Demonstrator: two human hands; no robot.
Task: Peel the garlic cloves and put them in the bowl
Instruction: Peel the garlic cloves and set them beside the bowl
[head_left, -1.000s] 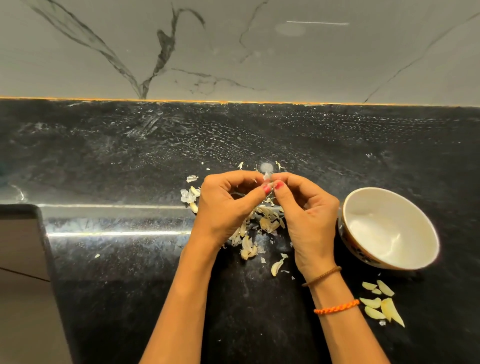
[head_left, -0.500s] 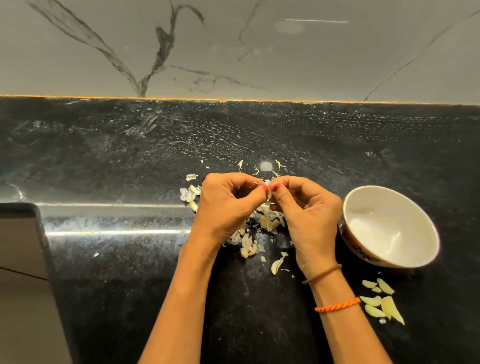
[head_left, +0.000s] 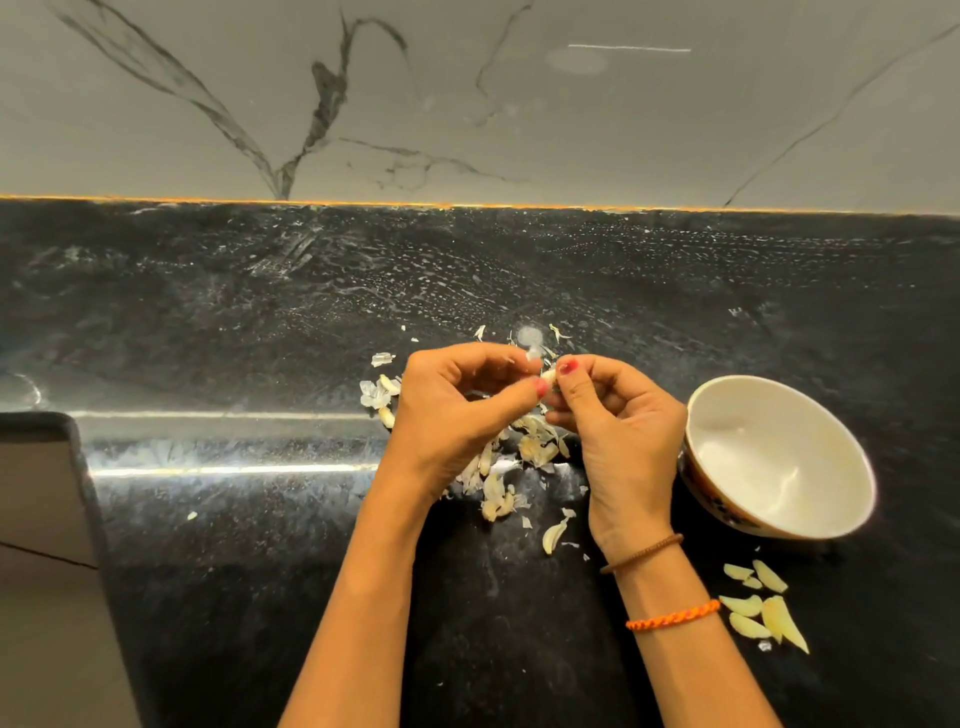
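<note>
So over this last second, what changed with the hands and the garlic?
The left hand and right hand have drawn slightly apart, opening a small gap in which the clove now shows, with a shred of skin lifted at the left fingers. Both hands pinch the clove as before. The bowl, the peel pile and the cloves by the right wrist have not moved.
</note>
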